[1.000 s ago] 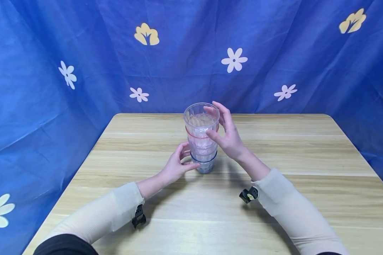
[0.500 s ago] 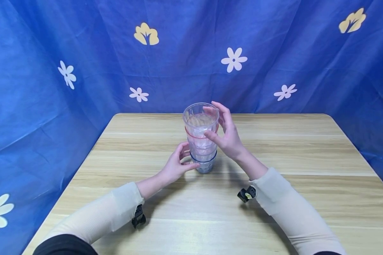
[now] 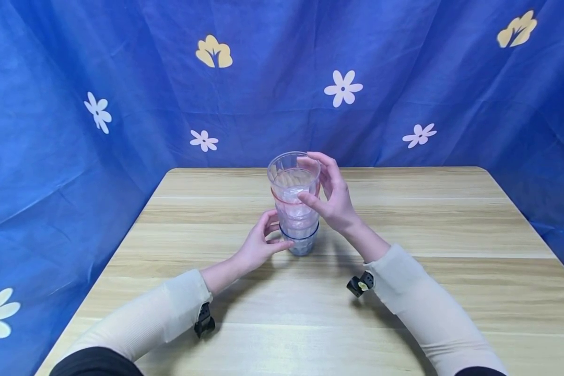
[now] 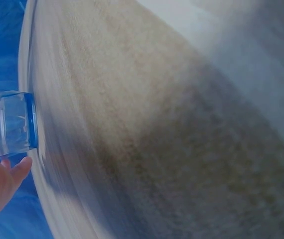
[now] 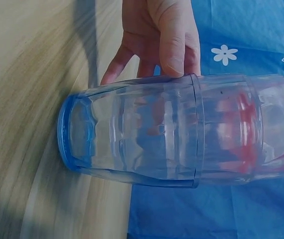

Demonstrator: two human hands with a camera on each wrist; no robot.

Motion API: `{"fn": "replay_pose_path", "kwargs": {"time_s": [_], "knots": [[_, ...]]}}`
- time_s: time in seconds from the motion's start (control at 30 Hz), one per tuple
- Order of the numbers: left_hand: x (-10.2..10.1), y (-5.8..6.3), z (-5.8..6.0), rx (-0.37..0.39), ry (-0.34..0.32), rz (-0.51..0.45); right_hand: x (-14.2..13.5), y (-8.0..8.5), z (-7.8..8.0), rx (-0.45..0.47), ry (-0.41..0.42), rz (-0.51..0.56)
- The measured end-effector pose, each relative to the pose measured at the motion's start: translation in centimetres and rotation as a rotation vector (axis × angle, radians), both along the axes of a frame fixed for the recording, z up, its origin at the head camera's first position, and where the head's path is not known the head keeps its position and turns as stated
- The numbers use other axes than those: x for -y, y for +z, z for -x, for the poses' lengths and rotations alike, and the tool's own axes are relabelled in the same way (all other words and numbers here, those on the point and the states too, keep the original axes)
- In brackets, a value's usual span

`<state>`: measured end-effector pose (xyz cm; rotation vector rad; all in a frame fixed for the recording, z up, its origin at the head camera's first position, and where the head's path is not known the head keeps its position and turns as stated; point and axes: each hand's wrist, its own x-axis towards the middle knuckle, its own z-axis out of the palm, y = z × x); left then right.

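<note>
Stack of nested clear cups (image 3: 302,226), at least three, exact count uncertain through the transparent walls; upright near the middle of the bench (image 3: 451,219), base apparently resting on it. Order from the top: clear-rimmed cup (image 3: 282,180), red-rimmed cup (image 3: 288,211), blue-rimmed cup (image 3: 303,245). Left hand (image 3: 256,244): low at the stack's left side, grip part-closed to the width of the blue-rimmed cup, thumb at the front, fingers curving behind. Right hand (image 3: 336,203): high at the right side, grip spread to the wider upper part, thumb in front by the red rim, index finger over the far side of the top cup; finger pressure not readable. Step in hand, as judged: steadying or handling the nested stack with two hands, one low, one high. Next move, as judged: calls for even support and a straight upright axis, since nested cups may tip or bind if pulled askew. Surface: pale wood-grain boards, far corners rounded, soft shadows beneath the forearms. Room: blue cloth (image 3: 136,47) hung behind and at both sides, printed with white flowers and yellow leafy motifs. Also present: pale sleeves (image 3: 169,303), a small black camera (image 3: 204,319) at each wrist.
</note>
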<state>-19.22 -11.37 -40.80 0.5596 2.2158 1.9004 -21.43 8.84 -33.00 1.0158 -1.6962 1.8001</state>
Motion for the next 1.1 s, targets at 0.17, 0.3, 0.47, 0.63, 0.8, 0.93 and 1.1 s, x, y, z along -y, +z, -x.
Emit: {"fn": "replay_pose_path", "kwargs": {"time_s": [0.17, 0.3, 0.47, 0.63, 0.8, 0.93, 1.1], "knots": [[-0.11, -0.03, 0.10, 0.004, 0.007, 0.003, 0.05, 0.46, 0.07, -0.030, 0.003, 0.006], [-0.14, -0.04, 0.11, 0.001, 0.007, 0.000, 0.04, 0.83, 0.05, -0.044, -0.001, 0.014], [-0.12, -0.07, 0.10, -0.001, 0.008, 0.000, -0.09, 0.73, 0.10, -0.031, -0.012, -0.004], [-0.10, -0.16, 0.14, -0.001, 0.009, 0.012, -0.16, 0.49, 0.20, -0.034, -0.015, -0.034], [-0.07, -0.11, 0.09, -0.005, 0.006, 0.008, -0.15, 0.42, 0.24, -0.055, -0.028, -0.039], [-0.06, -0.05, 0.01, -0.008, 0.002, 0.001, -0.19, 0.43, 0.22, -0.069, -0.051, -0.047], [-0.01, -0.14, -0.08, -0.006, -0.006, -0.010, -0.20, 0.82, 0.08, -0.084, -0.090, -0.056]]}}
